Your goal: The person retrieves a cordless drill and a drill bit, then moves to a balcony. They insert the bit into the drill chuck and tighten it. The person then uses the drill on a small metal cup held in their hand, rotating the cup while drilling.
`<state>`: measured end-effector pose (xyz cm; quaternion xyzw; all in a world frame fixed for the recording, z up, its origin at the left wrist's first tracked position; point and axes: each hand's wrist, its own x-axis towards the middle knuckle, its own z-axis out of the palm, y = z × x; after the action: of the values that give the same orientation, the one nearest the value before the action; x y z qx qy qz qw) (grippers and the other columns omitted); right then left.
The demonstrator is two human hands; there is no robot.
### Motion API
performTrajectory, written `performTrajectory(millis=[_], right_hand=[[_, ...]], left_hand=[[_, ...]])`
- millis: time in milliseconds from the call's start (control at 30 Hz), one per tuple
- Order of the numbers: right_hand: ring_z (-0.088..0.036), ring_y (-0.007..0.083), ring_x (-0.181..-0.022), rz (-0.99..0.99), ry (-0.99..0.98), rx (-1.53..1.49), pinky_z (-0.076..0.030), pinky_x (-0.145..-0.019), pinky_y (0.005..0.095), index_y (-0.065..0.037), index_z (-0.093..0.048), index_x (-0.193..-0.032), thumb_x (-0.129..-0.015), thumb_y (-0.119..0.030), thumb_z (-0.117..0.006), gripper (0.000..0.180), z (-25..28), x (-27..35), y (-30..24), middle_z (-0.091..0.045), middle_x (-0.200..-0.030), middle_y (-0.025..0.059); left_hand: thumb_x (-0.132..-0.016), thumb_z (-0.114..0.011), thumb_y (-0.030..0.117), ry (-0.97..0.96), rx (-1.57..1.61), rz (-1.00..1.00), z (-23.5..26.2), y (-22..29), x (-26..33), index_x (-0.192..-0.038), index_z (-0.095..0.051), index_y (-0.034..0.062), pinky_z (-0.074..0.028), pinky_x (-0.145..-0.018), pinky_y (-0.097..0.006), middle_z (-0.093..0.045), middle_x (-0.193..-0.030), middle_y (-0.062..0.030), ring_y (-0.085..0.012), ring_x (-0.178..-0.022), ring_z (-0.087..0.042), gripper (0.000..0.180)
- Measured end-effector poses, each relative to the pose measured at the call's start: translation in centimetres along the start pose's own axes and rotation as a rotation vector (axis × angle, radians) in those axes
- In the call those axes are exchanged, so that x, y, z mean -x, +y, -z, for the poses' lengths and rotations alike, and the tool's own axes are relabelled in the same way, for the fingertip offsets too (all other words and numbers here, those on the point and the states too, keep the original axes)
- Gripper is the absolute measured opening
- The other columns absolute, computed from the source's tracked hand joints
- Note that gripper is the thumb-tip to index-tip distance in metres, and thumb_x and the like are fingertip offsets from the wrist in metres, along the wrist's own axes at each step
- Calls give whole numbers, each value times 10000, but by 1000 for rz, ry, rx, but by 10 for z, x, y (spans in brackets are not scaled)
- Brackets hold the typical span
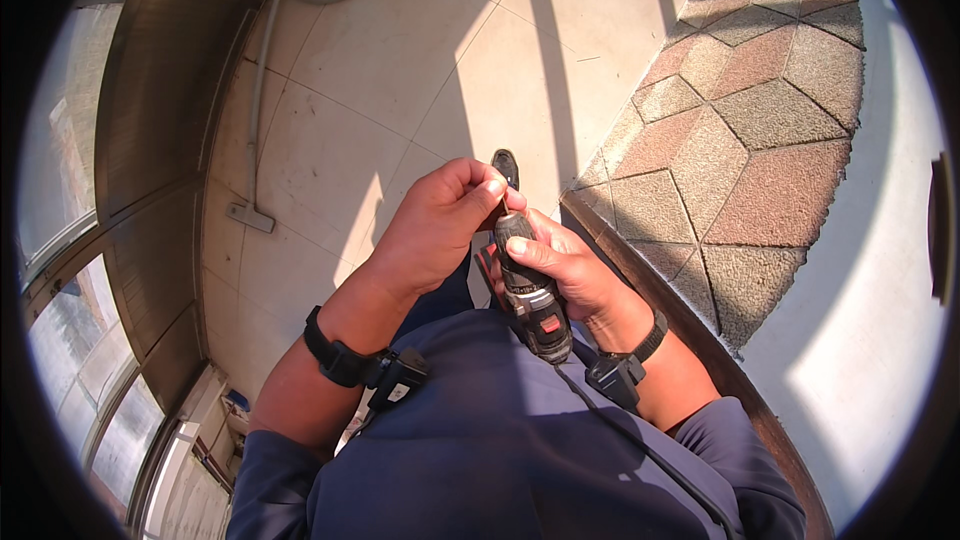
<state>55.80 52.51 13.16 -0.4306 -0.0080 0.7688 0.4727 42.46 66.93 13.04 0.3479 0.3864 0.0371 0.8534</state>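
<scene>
A black corded power drill (541, 312) points away from me, its back end close to my body. My right hand (575, 270) is closed around its front part, with the thumb lying over the black chuck (514, 230). Just ahead of the chuck, my left hand (430, 220) pinches a thin bit (506, 205) between thumb and forefinger. The fingertips hide most of the bit, so its tip cannot be made out. From the drill's rear a black cord (640, 440) runs down across my dark blue clothing.
Beyond my hands, a dark shoe (507, 166) stands on pale floor tiles (400, 70). To the right, a patterned carpet (740, 140) lies behind a brown edge strip (640, 275). A vacuum hose and floor nozzle (250, 217) rest by the framed glass wall (150, 110) at left.
</scene>
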Motion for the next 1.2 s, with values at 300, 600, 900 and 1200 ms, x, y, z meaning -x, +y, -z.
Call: performTrajectory(millis=[300,600,900,1200], right_hand=[[-647,130,-813,-27,-39,-43,-550,-699,281,-62,-525,-1185,-999,-353,-641,365,1,-3,1,-643,-933,75],[-648,131,-813,-47,-14,-90,-553,-707,288,-61,-542,-1155,-990,-372,-647,368,-1,-2,1,-645,-945,69],[-655,152,-834,-66,16,-149,-558,-713,301,-49,-540,-1220,-996,-402,-621,425,-2,-2,1,-646,-951,90],[-658,153,-802,-99,-1,-217,-558,-708,299,-52,-509,-1248,-987,-374,-665,444,0,-2,1,-637,-934,77]], left_hand=[[-1086,-516,158,1,-11,2,1,1,2,-1042,-600,38,-548,-920,-342,-691,-1045,-80,-163,-961,-663,153],[-1084,-523,164,1,-32,-11,4,-1,2,-1048,-608,36,-535,-936,-331,-694,-1050,-79,-162,-977,-659,158],[-1083,-527,166,0,-36,-21,4,-3,2,-1049,-616,30,-533,-896,-317,-696,-1050,-78,-149,-950,-646,166],[-1081,-532,168,-3,-66,-8,3,-1,4,-1044,-623,31,-533,-891,-320,-699,-1044,-73,-141,-939,-636,169]])
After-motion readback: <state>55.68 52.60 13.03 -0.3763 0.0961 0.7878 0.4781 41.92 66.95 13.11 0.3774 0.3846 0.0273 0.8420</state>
